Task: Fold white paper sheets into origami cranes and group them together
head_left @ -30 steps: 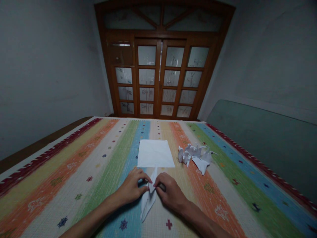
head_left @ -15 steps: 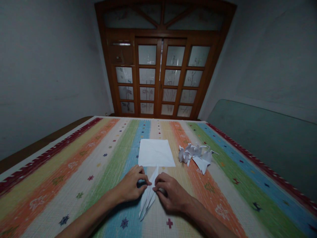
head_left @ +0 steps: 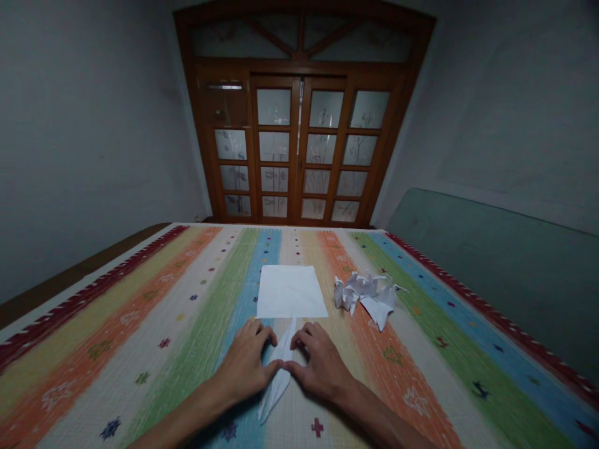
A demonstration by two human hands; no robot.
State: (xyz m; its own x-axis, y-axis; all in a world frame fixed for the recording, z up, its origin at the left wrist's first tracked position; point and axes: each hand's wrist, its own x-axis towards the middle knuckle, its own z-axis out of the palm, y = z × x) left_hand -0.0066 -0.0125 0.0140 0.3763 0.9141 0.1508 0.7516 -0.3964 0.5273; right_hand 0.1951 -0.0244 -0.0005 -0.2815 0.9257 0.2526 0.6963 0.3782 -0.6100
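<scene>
A slim white folded paper [head_left: 275, 397], long and pointed at both ends, lies on the striped cloth in front of me. My left hand [head_left: 248, 358] is curled at its left side, thumb tip on the middle of the paper. From the other side, my right hand [head_left: 322, 362] holds it with bent fingers, its thumb almost meeting the left one. The fingers hide part of the folds. Just beyond the paper's far tip is a flat white square sheet [head_left: 292, 292]; whether it is one sheet or a stack, I cannot tell.
Several folded white paper cranes [head_left: 365, 294] sit in a cluster to the right of the square sheet. A striped tablecloth [head_left: 187, 349] covers the table. Past the table are wooden doors with glass panes [head_left: 299, 143], and a pale green panel [head_left: 491, 262] stands at the right.
Both thumbs have moved down and together onto the middle of the folded paper, while the index fingers have spread up away from them. The view has shifted slightly.
</scene>
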